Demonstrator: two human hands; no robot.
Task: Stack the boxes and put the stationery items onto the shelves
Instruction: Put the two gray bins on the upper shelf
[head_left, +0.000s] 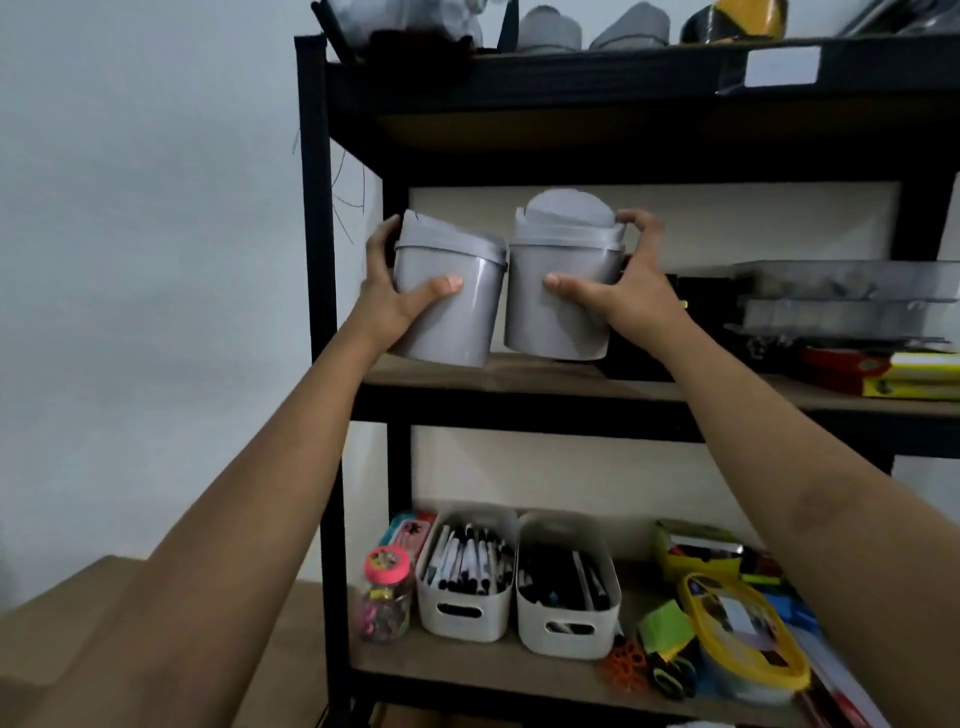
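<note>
- Head view: two small grey lidded bins, the left bin and the right bin, are held side by side at the middle shelf, their rims touching between the hands.
- Both look like light, stiff, smooth plastic, likely a little slippery; the swing lids look loose, so a hold round the body below the rim seems safest.
- The left hand wraps its bin, thumb across the front, fingers behind the rim.
- The right hand clasps its bin likewise, fingertips on the lid edge.
- Both bins tilt, bases just above the shelf board.
- Below the hands, white pen caddies sit on the lower shelf.
</note>
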